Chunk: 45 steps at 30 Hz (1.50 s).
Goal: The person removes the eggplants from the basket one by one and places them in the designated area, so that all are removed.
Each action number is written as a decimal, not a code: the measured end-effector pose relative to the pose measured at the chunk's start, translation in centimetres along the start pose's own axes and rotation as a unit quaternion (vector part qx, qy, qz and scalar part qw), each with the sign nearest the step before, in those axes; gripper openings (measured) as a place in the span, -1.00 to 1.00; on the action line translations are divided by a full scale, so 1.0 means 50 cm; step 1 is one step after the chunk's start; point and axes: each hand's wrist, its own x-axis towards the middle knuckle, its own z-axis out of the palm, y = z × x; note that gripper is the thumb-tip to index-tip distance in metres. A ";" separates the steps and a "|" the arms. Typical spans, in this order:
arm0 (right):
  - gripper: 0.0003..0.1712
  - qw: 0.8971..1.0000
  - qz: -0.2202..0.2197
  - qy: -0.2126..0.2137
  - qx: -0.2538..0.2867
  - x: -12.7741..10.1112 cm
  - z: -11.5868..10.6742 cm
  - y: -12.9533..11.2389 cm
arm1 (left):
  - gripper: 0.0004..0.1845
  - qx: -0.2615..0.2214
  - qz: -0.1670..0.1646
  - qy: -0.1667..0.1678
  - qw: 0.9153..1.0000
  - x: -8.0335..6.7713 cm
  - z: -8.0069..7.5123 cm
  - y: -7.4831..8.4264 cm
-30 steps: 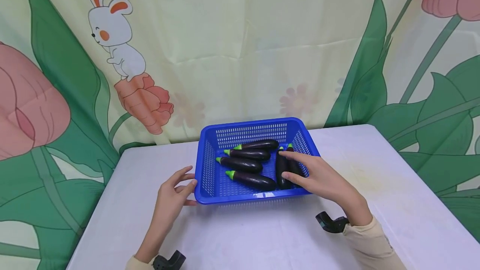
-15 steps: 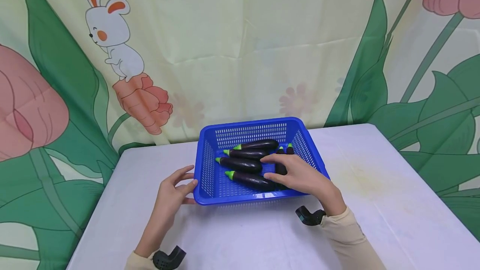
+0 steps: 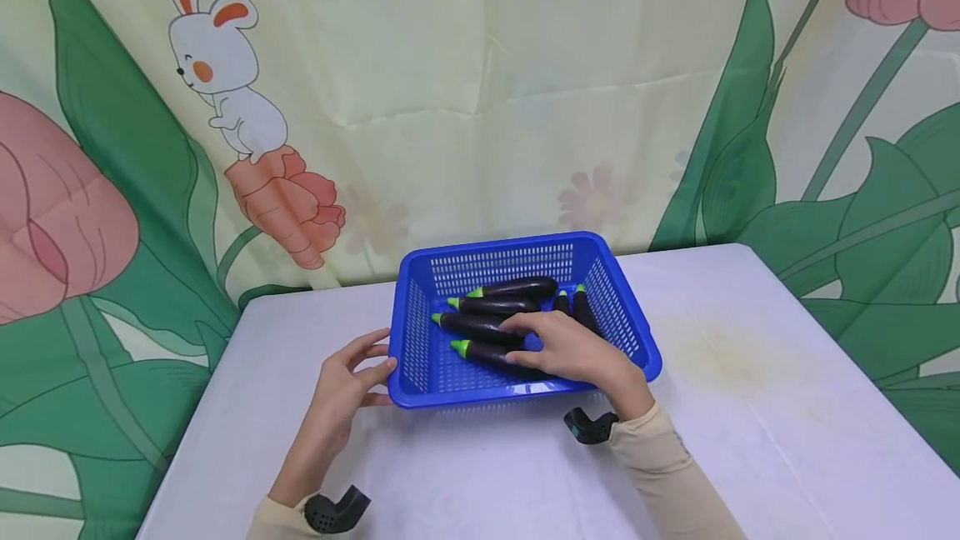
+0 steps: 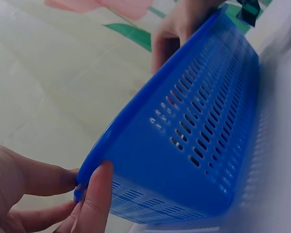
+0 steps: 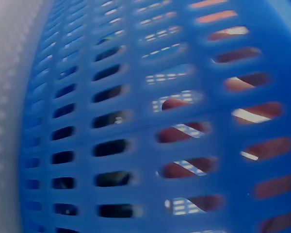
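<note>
A blue slotted plastic basket (image 3: pixel 450 398) holds several dark purple eggplants with green stem ends. At its left side, my left hand (image 3: pixel 337 394) pinches the rim; in the left wrist view the thumb and fingers (image 4: pixel 98 194) meet around a corner of that rim. Inside the basket my right hand (image 3: pixel 568 348) reaches over the front eggplant (image 3: pixel 487 354) and the one behind it (image 3: pixel 476 326), thumb and forefinger spread with a gap between. Through the slots in the right wrist view, fingers show above dark shapes. The hand partly hides two upright eggplants at the right.
The basket stands on a table with a white cloth (image 3: pixel 750 407). A printed curtain (image 3: pixel 480 107) with a rabbit and tulips hangs behind the table. Black wrist cameras (image 3: pixel 590 426) sit on both wrists, below the basket's front edge in the head view.
My right hand has moved left inside the basket, from the upright eggplants to those lying sideways. The left hand has stayed at the rim.
</note>
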 end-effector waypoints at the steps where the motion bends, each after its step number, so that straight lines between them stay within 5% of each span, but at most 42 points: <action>1: -0.52 1.000 0.002 -0.001 -0.007 0.004 0.003 0.001 | -0.42 0.000 -0.001 0.000 1.000 0.001 0.000 0.001; 17: -0.58 0.997 0.053 -0.013 -0.053 0.025 0.004 0.003 | -0.36 -0.063 -0.011 -0.048 0.997 0.030 -0.008 0.000; 45: -0.67 0.995 0.090 -0.038 -0.026 0.014 0.025 0.004 | -0.38 -0.070 -0.013 -0.045 0.996 0.016 -0.005 -0.025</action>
